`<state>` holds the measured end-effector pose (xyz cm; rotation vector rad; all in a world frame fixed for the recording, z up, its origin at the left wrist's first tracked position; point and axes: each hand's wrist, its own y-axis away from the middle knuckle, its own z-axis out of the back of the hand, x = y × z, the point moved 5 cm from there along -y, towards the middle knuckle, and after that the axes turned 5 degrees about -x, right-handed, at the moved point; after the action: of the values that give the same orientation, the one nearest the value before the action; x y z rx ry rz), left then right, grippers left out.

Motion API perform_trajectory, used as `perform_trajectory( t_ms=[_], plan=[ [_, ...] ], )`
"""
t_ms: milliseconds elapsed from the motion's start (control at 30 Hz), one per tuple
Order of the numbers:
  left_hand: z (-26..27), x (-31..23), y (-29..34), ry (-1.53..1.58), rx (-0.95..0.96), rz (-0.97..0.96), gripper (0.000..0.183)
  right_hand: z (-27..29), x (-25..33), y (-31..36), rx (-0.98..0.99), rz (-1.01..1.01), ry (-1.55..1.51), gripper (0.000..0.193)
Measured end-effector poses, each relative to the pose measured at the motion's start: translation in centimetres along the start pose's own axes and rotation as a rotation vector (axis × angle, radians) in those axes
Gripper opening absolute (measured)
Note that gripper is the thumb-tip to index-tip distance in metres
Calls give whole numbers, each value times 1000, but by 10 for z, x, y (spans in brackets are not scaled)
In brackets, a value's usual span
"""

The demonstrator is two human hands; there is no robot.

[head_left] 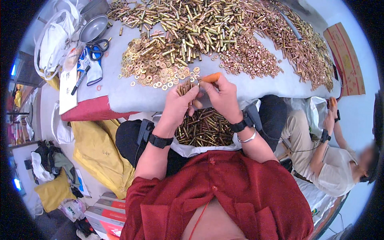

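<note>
My left hand (177,105) is closed around a small bundle of thin brass-coloured bolts (185,88), held upright over the table's front edge. Beside it, my right hand (221,97) wears an orange finger cover (211,77) on the index finger. Its thumb and index finger pinch together at the left fingertips, and whatever is between them is too small to make out. Just beyond both hands lies a heap of flat brass washers (145,66). Below them, an open white sack (200,151) in my lap is full of bolt-like metal pieces (206,129).
Brass sleeves (196,28), small nuts (252,56) and long bolts (306,56) heap across the grey-covered table (132,96). Scissors (99,49), a metal bowl (93,29), a glove (91,68) and a marker (80,81) lie left. Another person (326,160) sits right.
</note>
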<state>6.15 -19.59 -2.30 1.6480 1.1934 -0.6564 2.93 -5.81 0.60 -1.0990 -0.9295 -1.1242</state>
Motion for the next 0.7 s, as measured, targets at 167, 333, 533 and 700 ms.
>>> perform_trajectory(
  t_ms=[167,333,533,700],
  plan=[
    [1,3,-1,-41,52,27,23,5,21,7,19,409,267,12],
    [-2,-1,-1,52,-11,1,23,12,18,-14,62,310,208,13],
    [2,-1,-4,-41,-87,-55,22,12,-6,-76,-226,355,947,24],
    [8,-2,-4,-2,-131,-61,23,5,-12,-70,-171,439,873,14]
  ],
)
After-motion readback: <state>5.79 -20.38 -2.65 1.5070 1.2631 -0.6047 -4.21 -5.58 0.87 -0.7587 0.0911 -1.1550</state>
